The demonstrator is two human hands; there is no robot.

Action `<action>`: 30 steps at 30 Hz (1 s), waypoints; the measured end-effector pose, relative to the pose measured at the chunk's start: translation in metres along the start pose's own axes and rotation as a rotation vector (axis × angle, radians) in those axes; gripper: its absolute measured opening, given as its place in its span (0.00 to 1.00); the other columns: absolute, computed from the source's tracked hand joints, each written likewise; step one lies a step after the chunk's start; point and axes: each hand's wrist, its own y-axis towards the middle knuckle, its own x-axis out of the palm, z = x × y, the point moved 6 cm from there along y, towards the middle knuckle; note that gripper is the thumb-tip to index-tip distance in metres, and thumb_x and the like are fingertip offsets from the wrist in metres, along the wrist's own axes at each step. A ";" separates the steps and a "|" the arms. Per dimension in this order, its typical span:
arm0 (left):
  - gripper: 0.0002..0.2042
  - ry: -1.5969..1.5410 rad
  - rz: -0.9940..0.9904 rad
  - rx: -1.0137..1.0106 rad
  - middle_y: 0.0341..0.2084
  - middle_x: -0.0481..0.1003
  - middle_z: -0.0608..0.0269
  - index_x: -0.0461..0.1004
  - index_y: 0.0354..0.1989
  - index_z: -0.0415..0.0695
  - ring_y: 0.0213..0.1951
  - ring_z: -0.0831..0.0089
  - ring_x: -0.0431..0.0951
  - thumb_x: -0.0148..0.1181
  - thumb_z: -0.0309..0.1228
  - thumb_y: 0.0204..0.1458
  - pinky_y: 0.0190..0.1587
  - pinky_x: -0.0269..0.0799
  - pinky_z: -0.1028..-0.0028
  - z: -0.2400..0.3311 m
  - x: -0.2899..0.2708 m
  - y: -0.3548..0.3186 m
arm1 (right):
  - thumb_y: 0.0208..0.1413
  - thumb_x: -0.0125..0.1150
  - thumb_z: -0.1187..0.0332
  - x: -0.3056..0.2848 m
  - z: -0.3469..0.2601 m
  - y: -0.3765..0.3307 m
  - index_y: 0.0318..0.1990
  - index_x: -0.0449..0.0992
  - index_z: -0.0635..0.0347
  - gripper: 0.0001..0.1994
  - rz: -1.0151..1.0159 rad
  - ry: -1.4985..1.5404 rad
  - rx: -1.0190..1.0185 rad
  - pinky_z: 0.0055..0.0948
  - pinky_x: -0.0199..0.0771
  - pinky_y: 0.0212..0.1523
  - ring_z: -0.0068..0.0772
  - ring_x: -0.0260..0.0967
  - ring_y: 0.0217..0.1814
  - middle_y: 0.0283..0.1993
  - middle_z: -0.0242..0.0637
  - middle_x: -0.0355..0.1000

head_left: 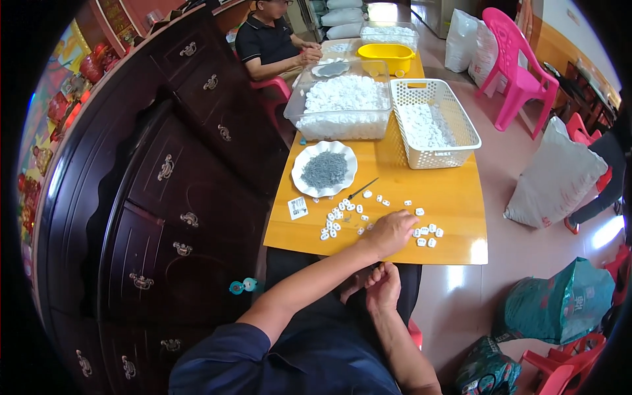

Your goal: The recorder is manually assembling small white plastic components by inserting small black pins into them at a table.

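head view: left hand cupped over small white pieces at table 6 o'clock, grip unclear; right hand closed below edge, contents unseen; pieces look light, hard; pinch by sides.

The left arm is stretched forward and across, and the left hand is laid palm down with the fingers curled. The right hand is kept low near the body, loosely closed.

Single head-worn fisheye view, looks steeply down and forward over the wearer's lap onto the near edge of the yellow table, cabinet on the left, floor right, seated co-worker at the far end.
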 end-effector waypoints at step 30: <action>0.05 0.472 0.062 0.148 0.27 0.78 0.58 0.82 0.29 0.48 0.35 0.55 0.80 0.63 0.34 0.53 0.37 0.76 0.56 -0.028 -0.013 0.038 | 0.65 0.51 0.63 0.005 -0.008 -0.001 0.30 0.70 0.54 0.10 -0.003 -0.086 -0.138 0.26 0.65 0.26 0.26 0.63 0.23 0.22 0.33 0.67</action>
